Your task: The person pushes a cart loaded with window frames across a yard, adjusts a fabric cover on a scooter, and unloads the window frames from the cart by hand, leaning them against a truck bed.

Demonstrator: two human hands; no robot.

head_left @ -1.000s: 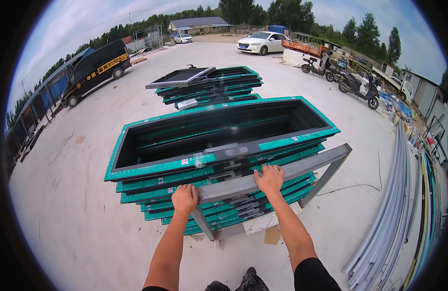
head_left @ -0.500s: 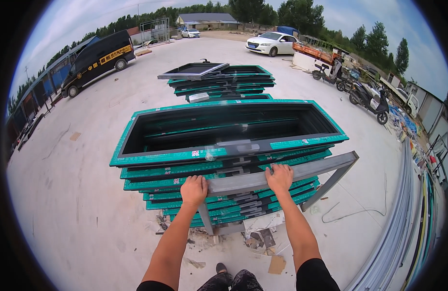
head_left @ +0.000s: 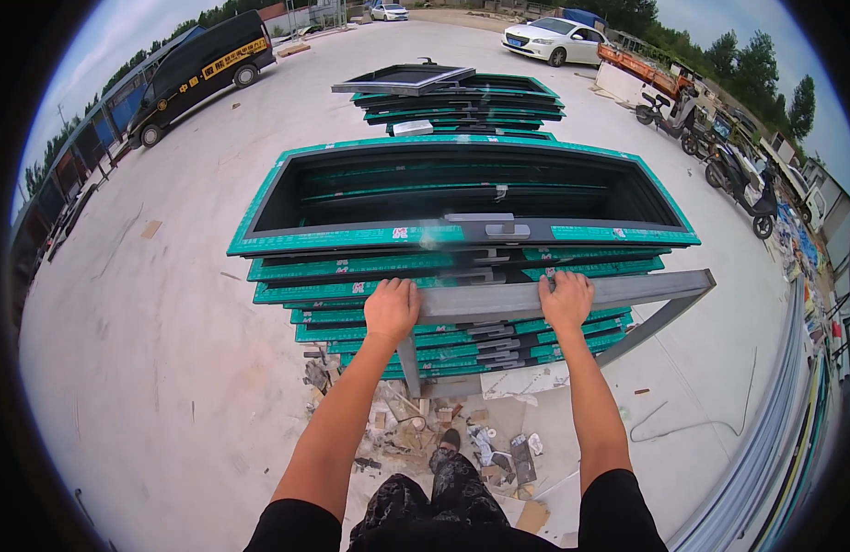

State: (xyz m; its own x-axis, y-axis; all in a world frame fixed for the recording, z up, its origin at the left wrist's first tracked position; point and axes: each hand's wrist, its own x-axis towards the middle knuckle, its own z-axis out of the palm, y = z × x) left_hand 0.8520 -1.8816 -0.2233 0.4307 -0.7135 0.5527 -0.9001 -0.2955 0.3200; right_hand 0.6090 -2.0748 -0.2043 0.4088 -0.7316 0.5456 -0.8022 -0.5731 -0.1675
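Note:
Fingers of my left hand [head_left: 393, 308] are closed over the left end of a grey metal handlebar [head_left: 485, 302]. Farther right on the same bar, my right hand [head_left: 566, 300] grips it with its fingers curled over the far side. A metal upright [head_left: 647, 331] slopes down from the bar's right end, and another stands below my left hand. Just beyond the bar rises a stack of rectangular window frames [head_left: 342, 237], dark grey with green protective film. The top frame has a dark handle fitting [head_left: 508, 230] on its near side.
Behind stands a second frame stack [head_left: 498, 103]. Scraps and debris [head_left: 498, 451] litter the concrete by my feet. Long metal profiles [head_left: 756, 460] lie at right, near parked scooters [head_left: 742, 189]. A black van [head_left: 199, 74] and a white car [head_left: 554, 41] are farther off.
My view has tilted down and shifted, so the far stack and vehicles sit higher in it. One leg shows farther forward among the debris. Both hands stay on the handlebar.

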